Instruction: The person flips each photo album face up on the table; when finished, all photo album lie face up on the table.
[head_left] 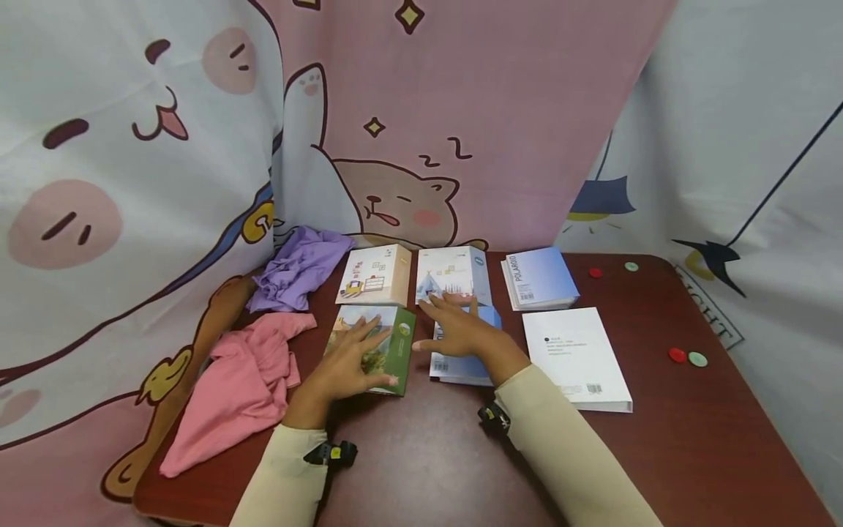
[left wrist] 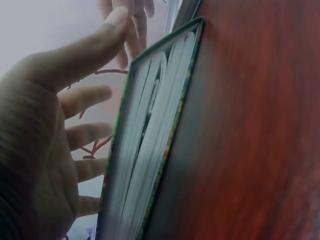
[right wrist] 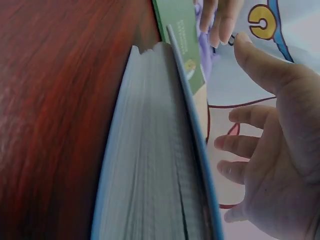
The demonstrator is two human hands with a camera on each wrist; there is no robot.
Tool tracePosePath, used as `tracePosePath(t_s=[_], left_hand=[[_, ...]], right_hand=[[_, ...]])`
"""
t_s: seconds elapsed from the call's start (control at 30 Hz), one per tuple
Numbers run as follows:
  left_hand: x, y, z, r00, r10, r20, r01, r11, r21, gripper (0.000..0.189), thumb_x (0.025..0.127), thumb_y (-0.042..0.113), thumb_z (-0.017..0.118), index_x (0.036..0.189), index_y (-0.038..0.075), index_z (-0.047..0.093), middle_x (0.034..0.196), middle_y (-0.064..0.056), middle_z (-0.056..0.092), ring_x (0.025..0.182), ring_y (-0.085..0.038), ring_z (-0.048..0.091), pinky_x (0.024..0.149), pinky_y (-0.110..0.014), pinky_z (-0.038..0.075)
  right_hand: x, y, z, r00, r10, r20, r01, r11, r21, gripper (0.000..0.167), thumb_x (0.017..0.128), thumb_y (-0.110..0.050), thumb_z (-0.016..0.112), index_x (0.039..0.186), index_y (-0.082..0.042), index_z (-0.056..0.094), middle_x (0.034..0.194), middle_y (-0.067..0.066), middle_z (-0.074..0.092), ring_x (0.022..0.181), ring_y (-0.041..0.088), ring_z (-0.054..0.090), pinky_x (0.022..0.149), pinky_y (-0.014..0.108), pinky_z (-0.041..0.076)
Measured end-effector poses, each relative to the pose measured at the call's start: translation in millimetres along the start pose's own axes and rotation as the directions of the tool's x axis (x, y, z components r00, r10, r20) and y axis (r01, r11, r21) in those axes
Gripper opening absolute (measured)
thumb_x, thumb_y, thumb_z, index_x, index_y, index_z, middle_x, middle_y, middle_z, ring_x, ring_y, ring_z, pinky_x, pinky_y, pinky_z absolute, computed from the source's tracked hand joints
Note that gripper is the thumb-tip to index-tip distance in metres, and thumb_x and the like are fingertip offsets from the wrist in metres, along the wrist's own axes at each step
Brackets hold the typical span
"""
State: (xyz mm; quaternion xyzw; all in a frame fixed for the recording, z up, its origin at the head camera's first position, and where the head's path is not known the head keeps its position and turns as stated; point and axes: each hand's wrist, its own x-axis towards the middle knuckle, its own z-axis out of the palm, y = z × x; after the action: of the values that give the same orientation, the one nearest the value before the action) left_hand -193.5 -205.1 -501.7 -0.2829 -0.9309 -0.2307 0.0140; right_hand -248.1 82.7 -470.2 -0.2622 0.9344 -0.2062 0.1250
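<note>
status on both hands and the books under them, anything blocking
Left hand spread over green-spined book. Right hand spread over nearer blue book. Neither gripping. Nothing visible in between.

On the table, 6 books lie in 2 rows of 3. The left hand is over the front left book, the right hand over the front middle book. 2 cloths lie left of the books, 4 discs right.
</note>
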Motion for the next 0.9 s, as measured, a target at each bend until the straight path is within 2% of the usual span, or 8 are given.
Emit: tracePosePath(t_s=[0.17, 0.3, 0.47, 0.7, 0.9], left_hand=[[-3.7, -1.8, 0.3, 0.999, -0.013, 0.043, 0.015, 1.0, -0.026, 0.099, 0.082, 0.052, 0.093, 0.165, 0.016, 0.051, 0.176, -0.021, 0.038, 0.163, -0.059, 0.025, 0.119, -0.091, 0.019], [-4.4, -2.4, 2.9, 0.998, -0.013, 0.061, 0.017, 0.998, -0.059, 0.103, 0.081, 0.053, 0.095, 0.166, 0.016, 0.05, 0.176, -0.021, 0.037, 0.165, -0.058, 0.021, 0.12, -0.091, 0.013], [-4.5, -1.8, 5.3, 0.999, 0.007, 0.052, -0.002, 0.997, -0.082, 0.107, 0.077, 0.052, 0.097, 0.165, 0.015, 0.05, 0.177, -0.021, 0.036, 0.165, -0.057, 0.019, 0.12, -0.091, 0.008], [-6.5, -3.6, 6.5, 0.999, 0.026, 0.042, -0.024, 0.998, -0.053, 0.11, 0.068, 0.051, 0.102, 0.16, 0.012, 0.057, 0.176, -0.021, 0.037, 0.164, -0.058, 0.021, 0.12, -0.092, 0.003], [-6.3, -3.9, 7.2, 0.998, 0.025, 0.06, -0.021, 0.998, -0.056, 0.107, 0.071, 0.048, 0.102, 0.161, 0.013, 0.056, 0.178, -0.02, 0.034, 0.166, -0.056, 0.018, 0.121, -0.091, 0.003]], right_hand=[[13.5, -2, 7, 0.999, -0.043, 0.023, 0.043, 0.999, 0.008, 0.092, 0.102, -0.055, 0.073, 0.173, -0.014, 0.033, 0.181, 0.019, 0.028, 0.17, 0.045, 0.016, 0.128, 0.083, 0.0], [19.9, -2, 9, 0.998, -0.052, 0.038, 0.052, 0.999, -0.008, 0.094, 0.099, -0.055, 0.077, 0.173, -0.016, 0.034, 0.18, 0.015, 0.03, 0.171, 0.044, 0.013, 0.129, 0.082, -0.002], [24.7, -2, 11, 0.997, -0.05, 0.054, 0.051, 0.999, -0.017, 0.095, 0.098, -0.057, 0.077, 0.174, -0.02, 0.032, 0.181, 0.011, 0.03, 0.172, 0.042, 0.008, 0.129, 0.08, -0.006], [30.2, -1, 21, 0.998, -0.043, 0.053, 0.045, 0.998, -0.034, 0.092, 0.098, -0.06, 0.075, 0.173, -0.025, 0.035, 0.179, 0.003, 0.036, 0.172, 0.04, 0.009, 0.13, 0.079, -0.007], [30.5, 0, 25, 0.998, -0.035, 0.051, 0.037, 0.999, -0.028, 0.092, 0.097, -0.06, 0.077, 0.172, -0.027, 0.036, 0.178, 0.0, 0.038, 0.172, 0.04, 0.009, 0.129, 0.081, -0.007]])
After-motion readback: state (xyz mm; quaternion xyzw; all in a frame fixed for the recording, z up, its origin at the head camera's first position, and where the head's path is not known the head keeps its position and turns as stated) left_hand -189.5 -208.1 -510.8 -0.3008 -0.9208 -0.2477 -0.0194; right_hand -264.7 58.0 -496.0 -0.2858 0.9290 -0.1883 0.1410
